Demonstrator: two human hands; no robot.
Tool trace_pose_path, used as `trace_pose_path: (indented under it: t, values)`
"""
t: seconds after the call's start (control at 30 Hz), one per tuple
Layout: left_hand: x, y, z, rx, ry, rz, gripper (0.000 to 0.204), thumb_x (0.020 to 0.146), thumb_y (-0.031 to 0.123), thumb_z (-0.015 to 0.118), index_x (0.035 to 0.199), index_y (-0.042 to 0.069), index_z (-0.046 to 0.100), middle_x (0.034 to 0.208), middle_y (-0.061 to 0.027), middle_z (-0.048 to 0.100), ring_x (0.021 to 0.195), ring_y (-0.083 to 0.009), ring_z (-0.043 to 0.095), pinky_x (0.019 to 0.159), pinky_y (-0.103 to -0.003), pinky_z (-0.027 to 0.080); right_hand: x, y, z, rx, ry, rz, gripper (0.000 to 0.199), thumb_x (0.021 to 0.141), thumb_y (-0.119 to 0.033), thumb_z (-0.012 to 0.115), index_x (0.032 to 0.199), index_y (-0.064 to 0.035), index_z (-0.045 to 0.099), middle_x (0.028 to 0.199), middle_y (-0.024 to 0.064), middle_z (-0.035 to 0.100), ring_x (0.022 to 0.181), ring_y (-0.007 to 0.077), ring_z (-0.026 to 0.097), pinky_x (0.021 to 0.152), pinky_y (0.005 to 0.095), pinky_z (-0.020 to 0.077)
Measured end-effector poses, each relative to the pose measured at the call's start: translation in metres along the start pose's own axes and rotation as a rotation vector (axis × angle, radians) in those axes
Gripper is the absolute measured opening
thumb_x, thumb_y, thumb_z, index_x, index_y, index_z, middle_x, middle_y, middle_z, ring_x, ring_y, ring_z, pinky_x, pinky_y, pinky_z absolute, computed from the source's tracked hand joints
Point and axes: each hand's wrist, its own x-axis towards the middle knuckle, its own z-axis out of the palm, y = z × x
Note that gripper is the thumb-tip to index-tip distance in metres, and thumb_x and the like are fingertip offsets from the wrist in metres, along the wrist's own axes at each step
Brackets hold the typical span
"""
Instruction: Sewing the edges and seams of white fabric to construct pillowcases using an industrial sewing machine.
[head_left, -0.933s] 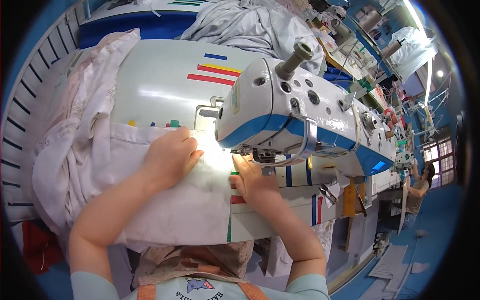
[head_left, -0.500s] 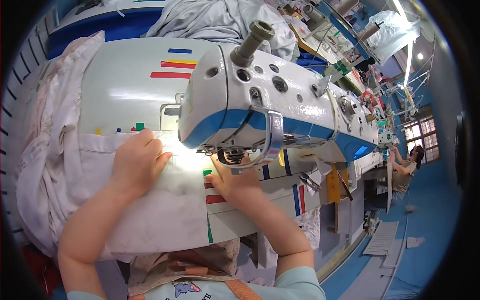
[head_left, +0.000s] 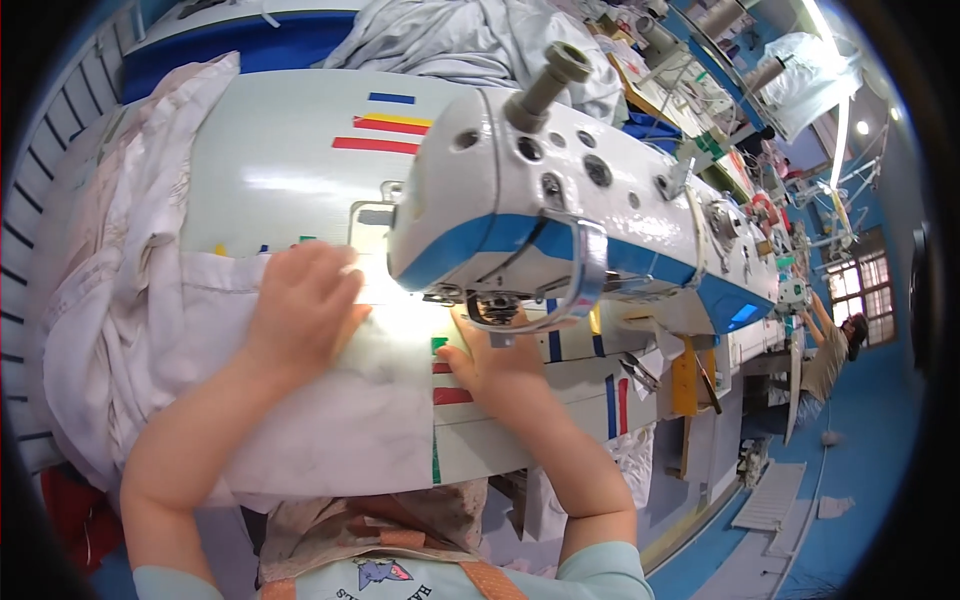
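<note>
A white cloth (head_left: pixel 340 420) lies across the sewing machine's pale bed, its folded upper edge running up to the lit needle area. My left hand (head_left: pixel 305 310) rests on that edge left of the needle, fingers bent together over the cloth and thumb pointing right. Under the white and blue sewing machine head (head_left: pixel 540 210) is my right hand (head_left: pixel 495 360), just right of the needle area. Its thumb and forefinger are spread and lie low on the work; the machine's metal guard and head hide its other fingertips. The needle itself is lost in glare and shadow.
Bunched white fabric (head_left: pixel 100 330) hangs over the left end of the table. Coloured tape strips (head_left: pixel 385 130) mark the bed. Thread snips (head_left: pixel 640 372) lie right of my right forearm. More grey-white fabric (head_left: pixel 460 50) is piled behind. A person (head_left: pixel 825 360) works far right.
The whole view has shifted slightly, so the machine appears further right. My left hand's fingers have unbent somewhat and reach further over the cloth's edge. My right hand stays beside the needle area.
</note>
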Motion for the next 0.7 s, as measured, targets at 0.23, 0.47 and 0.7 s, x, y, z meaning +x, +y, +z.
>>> trace_pose_path:
  t: [0.23,0.47,0.7]
  values:
    - [-0.009,-0.002,0.009,-0.286,-0.194,0.193,0.034,0.074,0.014,0.064,0.106,0.006,0.057,0.105,-0.0042,0.056,0.1,-0.0207,0.052,0.088,-0.036,0.04,0.001,0.001,0.003,0.115,0.043,-0.026,0.046,0.079,-0.031,0.061,0.114,-0.0015,0.055,0.111,0.0163,0.057,0.105,0.0356,0.05,0.093,0.0448,0.0369]
    - [-0.006,-0.003,0.007,-0.239,-0.198,0.238,0.033,0.074,0.014,0.063,0.105,0.006,0.058,0.101,-0.001,0.056,0.097,-0.0186,0.051,0.085,-0.034,0.04,0.007,0.002,0.004,0.01,-0.011,0.065,0.048,0.078,-0.042,0.063,0.097,0.001,0.057,0.105,0.0194,0.054,0.098,0.0328,0.055,0.079,0.0393,0.0479]
    - [-0.003,-0.004,0.011,-0.194,-0.14,0.243,0.029,0.073,0.015,0.062,0.101,0.007,0.06,0.094,0.0017,0.056,0.092,-0.0165,0.05,0.08,-0.032,0.039,0.033,0.006,-0.009,0.296,-0.039,-0.042,0.049,0.088,-0.045,0.05,0.11,-0.0013,0.053,0.105,0.0161,0.058,0.1,0.0333,0.054,0.087,0.0428,0.041]
